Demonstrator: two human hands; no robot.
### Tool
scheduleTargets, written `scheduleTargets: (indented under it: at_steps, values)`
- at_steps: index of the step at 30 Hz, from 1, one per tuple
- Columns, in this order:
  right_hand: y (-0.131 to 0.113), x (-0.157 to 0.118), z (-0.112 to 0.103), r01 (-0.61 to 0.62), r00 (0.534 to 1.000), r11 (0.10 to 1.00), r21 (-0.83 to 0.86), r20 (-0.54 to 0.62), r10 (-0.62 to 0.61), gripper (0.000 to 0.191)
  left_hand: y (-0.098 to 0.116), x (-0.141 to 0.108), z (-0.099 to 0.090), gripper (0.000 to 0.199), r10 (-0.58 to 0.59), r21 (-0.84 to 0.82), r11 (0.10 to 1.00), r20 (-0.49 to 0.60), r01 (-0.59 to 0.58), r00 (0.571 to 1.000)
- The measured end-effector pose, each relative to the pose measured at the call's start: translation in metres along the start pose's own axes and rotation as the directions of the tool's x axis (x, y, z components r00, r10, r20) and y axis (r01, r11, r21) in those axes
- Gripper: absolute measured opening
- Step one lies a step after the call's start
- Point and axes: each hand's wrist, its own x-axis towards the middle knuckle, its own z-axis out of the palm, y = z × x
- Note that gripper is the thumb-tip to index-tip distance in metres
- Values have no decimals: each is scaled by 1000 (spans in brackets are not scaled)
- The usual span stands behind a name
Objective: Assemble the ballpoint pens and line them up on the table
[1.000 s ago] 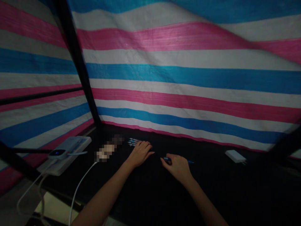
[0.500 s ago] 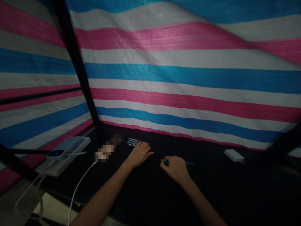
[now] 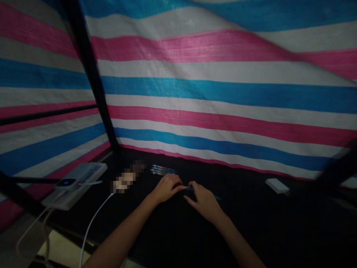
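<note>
A slim blue pen (image 3: 189,188) lies crosswise between my hands, low over the black table (image 3: 173,230). My left hand (image 3: 167,188) has its thumb and fingertips closed at the pen's pale left end. Curled over the middle of the same pen is my right hand (image 3: 205,203), its thumb held a little apart from the index finger. The pen's blue right end shows past the right knuckles. Several similar pens (image 3: 158,170) lie side by side just beyond my left hand, which partly covers them.
To the right sits a white charger-like block (image 3: 277,185). At left, a clear plastic case (image 3: 96,173) carries a grey device (image 3: 66,183) with a lit spot. A white cable (image 3: 90,223) runs to a blurred-out object. Striped sheeting (image 3: 223,93) hangs behind, with a black frame post (image 3: 93,70).
My right hand has moved left with the pen, towards my left hand. The left hand has drawn back from the other pens and now closes on the pen's end.
</note>
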Motion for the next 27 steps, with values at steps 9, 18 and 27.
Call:
scheduleTargets:
  at_steps: [9,18,27]
  values:
    - [5,0,17,163,986,970,179,-56,-155,63,-8,1,5,23,-26,-132,991,76,36,997]
    - [1,1,-5,155,986,988,7,-56,-154,52,-71,-26,-35,7,-312,367,878,-51,308,949]
    - [-2,1,-6,177,983,983,-51,-41,-179,47,-70,-27,-45,22,-332,391,855,-94,342,938]
